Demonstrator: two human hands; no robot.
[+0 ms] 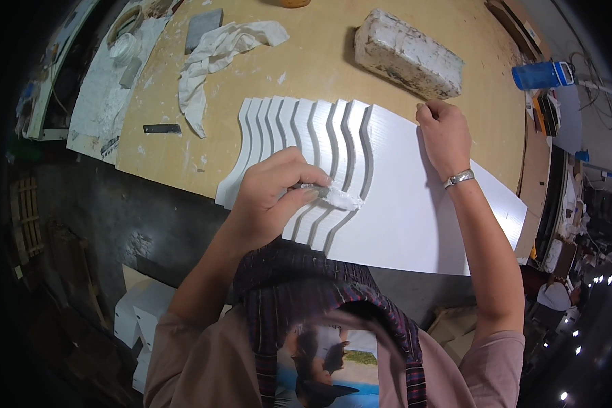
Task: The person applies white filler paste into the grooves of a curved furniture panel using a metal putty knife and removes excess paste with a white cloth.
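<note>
A stack of white, wavy-edged panels (312, 129) lies fanned out in steps across the table, with the flat face of the last panel (394, 204) spreading to the right. My left hand (272, 190) pinches a small scraper (316, 191) whose end is coated in white paste (345, 200). That coated end touches the stepped edges near the last panel. At the panel's far edge, my right hand (446, 132) is closed, its fingers curled in; whatever they may hold is hidden.
Beyond the panels on the wooden table (306, 64) sit a paste-smeared white block (408, 54), a crumpled white cloth (231, 51), a grey block (204, 29) and a dark flat strip (162, 128). A blue jug (540, 75) stands off the right side.
</note>
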